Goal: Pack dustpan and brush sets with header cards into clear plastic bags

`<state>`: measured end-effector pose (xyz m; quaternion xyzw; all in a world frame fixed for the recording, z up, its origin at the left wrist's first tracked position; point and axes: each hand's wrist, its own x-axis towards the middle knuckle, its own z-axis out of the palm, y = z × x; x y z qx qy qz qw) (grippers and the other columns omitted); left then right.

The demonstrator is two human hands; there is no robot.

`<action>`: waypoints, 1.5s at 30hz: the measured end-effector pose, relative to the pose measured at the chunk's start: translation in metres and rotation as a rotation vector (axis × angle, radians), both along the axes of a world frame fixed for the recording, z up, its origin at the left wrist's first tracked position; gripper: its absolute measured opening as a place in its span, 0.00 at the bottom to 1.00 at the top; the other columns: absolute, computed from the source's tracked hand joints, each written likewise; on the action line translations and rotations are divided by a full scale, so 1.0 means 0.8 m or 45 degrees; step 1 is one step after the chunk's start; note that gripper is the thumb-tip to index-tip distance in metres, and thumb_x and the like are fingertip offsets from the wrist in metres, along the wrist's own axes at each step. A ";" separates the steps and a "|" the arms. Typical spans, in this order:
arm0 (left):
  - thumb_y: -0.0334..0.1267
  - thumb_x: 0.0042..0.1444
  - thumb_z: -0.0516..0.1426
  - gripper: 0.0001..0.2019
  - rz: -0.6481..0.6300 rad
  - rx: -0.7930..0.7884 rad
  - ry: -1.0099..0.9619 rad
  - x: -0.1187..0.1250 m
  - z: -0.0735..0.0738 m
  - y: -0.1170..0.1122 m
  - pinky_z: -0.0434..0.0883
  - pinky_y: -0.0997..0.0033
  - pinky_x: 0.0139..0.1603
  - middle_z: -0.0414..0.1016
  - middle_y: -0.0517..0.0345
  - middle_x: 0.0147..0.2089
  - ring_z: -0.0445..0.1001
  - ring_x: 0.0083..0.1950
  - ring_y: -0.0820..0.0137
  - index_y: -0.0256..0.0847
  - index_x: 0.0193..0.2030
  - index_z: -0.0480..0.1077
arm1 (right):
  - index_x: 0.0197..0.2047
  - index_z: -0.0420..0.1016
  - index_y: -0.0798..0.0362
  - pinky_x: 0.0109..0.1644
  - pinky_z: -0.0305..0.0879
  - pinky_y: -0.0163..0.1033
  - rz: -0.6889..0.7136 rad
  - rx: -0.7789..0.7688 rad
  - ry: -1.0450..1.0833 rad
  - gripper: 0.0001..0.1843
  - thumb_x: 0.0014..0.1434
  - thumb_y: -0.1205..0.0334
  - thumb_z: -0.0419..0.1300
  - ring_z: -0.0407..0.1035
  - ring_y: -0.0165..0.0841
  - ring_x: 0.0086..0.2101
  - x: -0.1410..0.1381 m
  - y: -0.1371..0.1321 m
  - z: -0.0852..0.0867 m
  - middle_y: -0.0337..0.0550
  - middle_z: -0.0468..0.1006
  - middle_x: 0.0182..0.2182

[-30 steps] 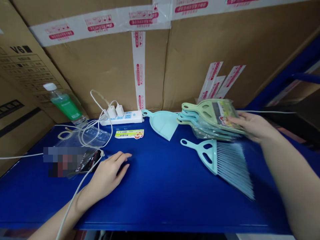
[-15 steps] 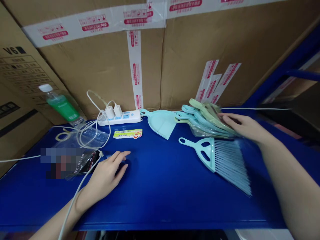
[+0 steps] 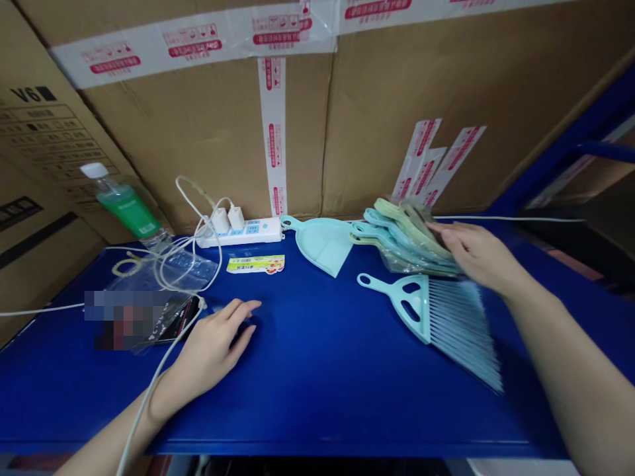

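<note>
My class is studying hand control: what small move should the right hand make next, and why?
Perhaps the right hand should gently level the top green pack: that pack looks tilted over the blue packs, and the hand is at its right end. The left hand lies apart from the pile.

Right hand is on the right end of a pile of bagged green and blue dustpan sets, can't tell how firmly. Left hand is just chilling on the blue surface, loosely curled. Loose light-blue brush lies nearer, bristles to the right. Matching dustpan sits beside a white power strip, with a yellowish label close by and a bottle further left.
</note>
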<state>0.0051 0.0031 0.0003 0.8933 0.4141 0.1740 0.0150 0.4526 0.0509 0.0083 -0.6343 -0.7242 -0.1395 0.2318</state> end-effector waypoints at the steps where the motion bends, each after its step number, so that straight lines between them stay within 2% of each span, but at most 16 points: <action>1: 0.38 0.67 0.44 0.15 -0.004 0.002 -0.001 0.000 0.000 0.000 0.73 0.72 0.30 0.74 0.55 0.42 0.76 0.31 0.70 0.42 0.56 0.64 | 0.47 0.79 0.53 0.52 0.70 0.51 0.025 -0.003 -0.003 0.34 0.67 0.50 0.33 0.75 0.44 0.48 -0.003 0.000 0.002 0.54 0.81 0.45; 6: 0.38 0.67 0.43 0.15 -0.007 0.009 0.007 0.000 -0.002 0.001 0.74 0.71 0.32 0.74 0.55 0.41 0.76 0.33 0.70 0.42 0.56 0.65 | 0.59 0.70 0.61 0.57 0.66 0.52 0.136 -0.022 -0.002 0.35 0.66 0.45 0.38 0.69 0.46 0.55 -0.030 -0.005 0.005 0.59 0.75 0.54; 9: 0.38 0.67 0.44 0.15 0.001 0.002 0.014 0.000 -0.002 0.001 0.75 0.70 0.35 0.74 0.55 0.42 0.76 0.33 0.69 0.42 0.56 0.65 | 0.62 0.65 0.63 0.57 0.66 0.55 0.157 -0.026 -0.001 0.35 0.65 0.44 0.41 0.68 0.48 0.56 -0.041 -0.005 0.001 0.61 0.72 0.57; 19: 0.38 0.67 0.44 0.15 -0.004 -0.006 0.028 0.001 -0.001 0.002 0.75 0.71 0.36 0.74 0.55 0.41 0.76 0.34 0.70 0.43 0.51 0.68 | 0.58 0.69 0.58 0.56 0.67 0.55 0.149 -0.039 -0.028 0.28 0.63 0.51 0.45 0.70 0.48 0.53 -0.041 -0.002 -0.001 0.58 0.76 0.54; 25: 0.37 0.67 0.43 0.14 -0.029 0.032 0.018 0.001 -0.001 0.002 0.74 0.72 0.33 0.74 0.55 0.41 0.76 0.32 0.70 0.41 0.49 0.69 | 0.60 0.70 0.56 0.56 0.65 0.59 0.102 -0.042 -0.060 0.28 0.62 0.52 0.46 0.70 0.52 0.53 -0.042 -0.003 -0.003 0.57 0.75 0.54; 32: 0.36 0.67 0.44 0.13 -0.037 0.053 0.014 0.001 -0.001 0.002 0.75 0.71 0.35 0.74 0.55 0.41 0.77 0.33 0.70 0.42 0.47 0.69 | 0.61 0.68 0.58 0.55 0.66 0.59 0.067 -0.043 -0.090 0.29 0.64 0.52 0.44 0.69 0.53 0.52 -0.048 -0.006 -0.002 0.59 0.75 0.54; 37: 0.36 0.67 0.44 0.14 -0.046 0.070 0.014 0.002 0.000 0.003 0.75 0.70 0.36 0.75 0.55 0.41 0.78 0.36 0.68 0.41 0.46 0.70 | 0.62 0.68 0.54 0.55 0.66 0.59 0.048 -0.042 -0.117 0.29 0.64 0.51 0.44 0.69 0.52 0.52 -0.050 -0.006 -0.003 0.56 0.75 0.55; 45: 0.37 0.68 0.42 0.15 -0.059 0.105 0.037 0.002 0.000 0.003 0.74 0.71 0.35 0.75 0.55 0.40 0.78 0.36 0.69 0.41 0.45 0.70 | 0.62 0.67 0.59 0.55 0.66 0.57 -0.009 -0.030 -0.157 0.30 0.65 0.51 0.43 0.69 0.53 0.53 -0.060 -0.006 -0.007 0.58 0.75 0.54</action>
